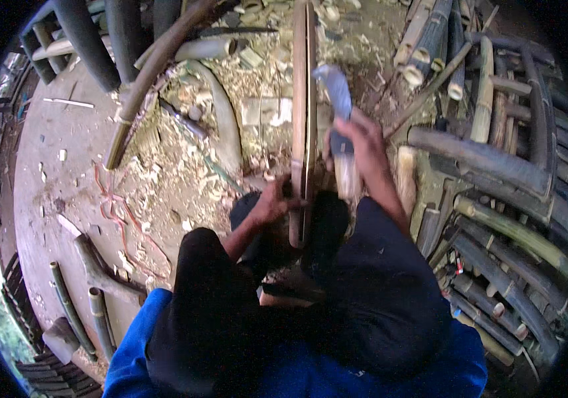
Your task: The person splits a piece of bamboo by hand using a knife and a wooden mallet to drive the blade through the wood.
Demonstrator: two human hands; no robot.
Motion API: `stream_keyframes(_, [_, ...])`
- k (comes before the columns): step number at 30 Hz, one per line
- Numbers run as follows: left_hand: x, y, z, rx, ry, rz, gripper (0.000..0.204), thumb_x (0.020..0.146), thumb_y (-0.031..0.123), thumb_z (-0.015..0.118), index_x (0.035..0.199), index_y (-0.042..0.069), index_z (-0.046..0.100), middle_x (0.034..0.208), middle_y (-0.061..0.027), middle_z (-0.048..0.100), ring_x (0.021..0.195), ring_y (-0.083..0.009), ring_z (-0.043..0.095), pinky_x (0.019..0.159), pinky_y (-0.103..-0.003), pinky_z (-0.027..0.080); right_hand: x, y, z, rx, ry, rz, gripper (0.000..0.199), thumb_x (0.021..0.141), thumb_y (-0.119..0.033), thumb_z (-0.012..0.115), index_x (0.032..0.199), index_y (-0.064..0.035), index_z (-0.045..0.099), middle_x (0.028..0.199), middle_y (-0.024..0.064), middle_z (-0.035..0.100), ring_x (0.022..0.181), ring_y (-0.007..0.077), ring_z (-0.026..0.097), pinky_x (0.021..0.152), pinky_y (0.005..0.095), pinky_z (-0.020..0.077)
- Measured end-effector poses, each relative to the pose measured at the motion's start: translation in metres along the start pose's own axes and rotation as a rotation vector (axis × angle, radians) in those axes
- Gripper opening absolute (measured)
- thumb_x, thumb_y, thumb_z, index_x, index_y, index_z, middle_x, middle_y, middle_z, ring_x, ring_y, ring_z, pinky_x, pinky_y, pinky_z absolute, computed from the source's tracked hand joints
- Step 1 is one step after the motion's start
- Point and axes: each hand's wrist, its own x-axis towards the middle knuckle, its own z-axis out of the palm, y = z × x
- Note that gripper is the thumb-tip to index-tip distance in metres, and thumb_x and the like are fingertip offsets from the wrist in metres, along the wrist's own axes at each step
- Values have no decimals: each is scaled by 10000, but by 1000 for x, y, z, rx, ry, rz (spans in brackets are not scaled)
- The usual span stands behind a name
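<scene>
I see open floor (pixel 52 172) on the left, bamboo poles (pixel 509 219) crowding the right. My left hand (pixel 272 204) grips the upright strip (pixel 304 119); my right hand (pixel 357 142) grips a knife (pixel 334 89) just beside it.

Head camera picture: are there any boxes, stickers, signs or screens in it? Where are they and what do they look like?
No boxes, stickers, signs or screens show here.
Only bare work things are in view: the left hand grips a long split bamboo strip standing on edge.
The right hand holds a knife with a broad grey blade beside the strip.
Dark bamboo poles lie stacked at the right, with pale chips on the ground.
</scene>
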Motion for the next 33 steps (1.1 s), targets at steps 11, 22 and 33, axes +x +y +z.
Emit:
stream_keyframes(11, [8, 9, 11, 121, 173, 62, 630, 709, 188, 820, 1208, -58, 524, 1076, -175, 646, 994, -243, 624, 874, -372, 504, -131, 73, -1, -723, -36, -152, 524, 866, -165, 596, 1347, 11, 486, 986, 243, 624, 851, 336, 637, 807, 405, 513])
stream_keyframes(22, [10, 13, 17, 367, 235, 44, 529, 680, 303, 823, 1044, -27, 628, 933, -212, 691, 866, -331, 683, 784, -411, 530, -121, 83, -3, -828, -36, -146, 556, 863, -162, 607, 1365, 29, 465, 1169, 320, 584, 1118, 403, 593, 929, 401, 477])
stream_keyframes(33, [19, 9, 11, 497, 256, 18, 519, 639, 325, 830, 951, -35, 625, 847, -225, 671, 811, -352, 668, 740, -437, 515, -89, 71, -4, -721, -72, -95, 484, 852, -189, 618, 1209, 125, 530, 1093, 328, 607, 1066, 420, 597, 918, 421, 474])
